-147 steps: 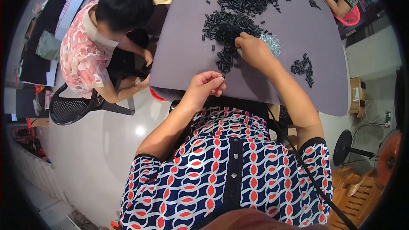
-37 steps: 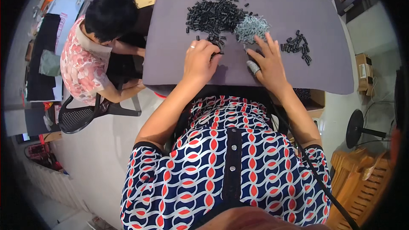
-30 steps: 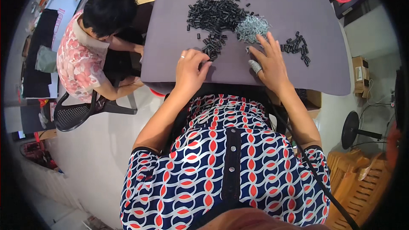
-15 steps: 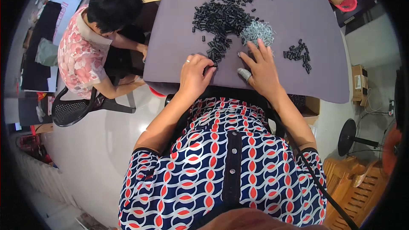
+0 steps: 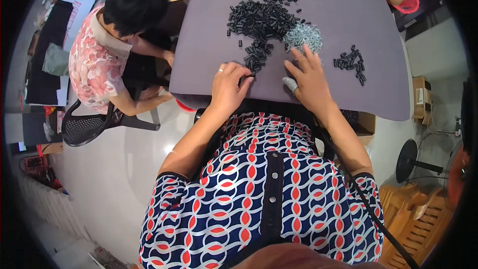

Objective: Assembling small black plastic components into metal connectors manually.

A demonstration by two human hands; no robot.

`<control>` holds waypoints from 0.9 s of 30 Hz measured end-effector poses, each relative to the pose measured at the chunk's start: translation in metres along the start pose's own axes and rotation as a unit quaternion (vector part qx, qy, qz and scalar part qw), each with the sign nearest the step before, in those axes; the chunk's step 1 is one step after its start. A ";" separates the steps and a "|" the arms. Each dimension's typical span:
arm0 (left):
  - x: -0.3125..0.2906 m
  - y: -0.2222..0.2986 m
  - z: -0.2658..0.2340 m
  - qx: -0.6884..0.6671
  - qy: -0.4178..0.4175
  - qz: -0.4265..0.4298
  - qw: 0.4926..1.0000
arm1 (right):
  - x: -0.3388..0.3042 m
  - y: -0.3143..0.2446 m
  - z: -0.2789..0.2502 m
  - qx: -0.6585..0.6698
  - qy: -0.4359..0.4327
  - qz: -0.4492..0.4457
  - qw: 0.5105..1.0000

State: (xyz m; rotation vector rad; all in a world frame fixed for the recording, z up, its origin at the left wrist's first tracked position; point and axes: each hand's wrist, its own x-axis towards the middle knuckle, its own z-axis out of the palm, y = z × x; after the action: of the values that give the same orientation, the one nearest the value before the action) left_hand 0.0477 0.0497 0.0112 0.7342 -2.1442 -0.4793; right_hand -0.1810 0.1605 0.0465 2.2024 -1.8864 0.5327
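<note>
Black pieces [image 5: 261,20] lie heaped on the desk [image 5: 373,94], trailing down to the left hand [image 5: 230,85], whose grip pinches one. The right hand's [image 5: 310,83] grip is released, fingers spread at the silver heap's [image 5: 304,36] near side. A red container [image 5: 185,106] shows below the desk's left edge, contents hidden. Both forearms cross the near edge; cloth separates the silver heap from a smaller black cluster [image 5: 351,64].

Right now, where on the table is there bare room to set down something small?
The table is bare between its left edge and the near black pile, and between the black cluster right of the silver pile and the right edge. The middle is crowded with those two piles, the left hand and the right hand.
</note>
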 end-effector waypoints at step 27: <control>0.009 -0.019 -0.004 -0.007 0.026 -0.061 0.998 | 0.018 -0.006 0.013 0.029 0.072 0.017 0.997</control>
State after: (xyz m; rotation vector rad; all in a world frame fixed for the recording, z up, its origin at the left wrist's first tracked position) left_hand 0.0528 0.0290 0.0077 0.8642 -2.0538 -0.5329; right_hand -0.1709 0.1402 0.0427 2.1067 -1.8589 0.7406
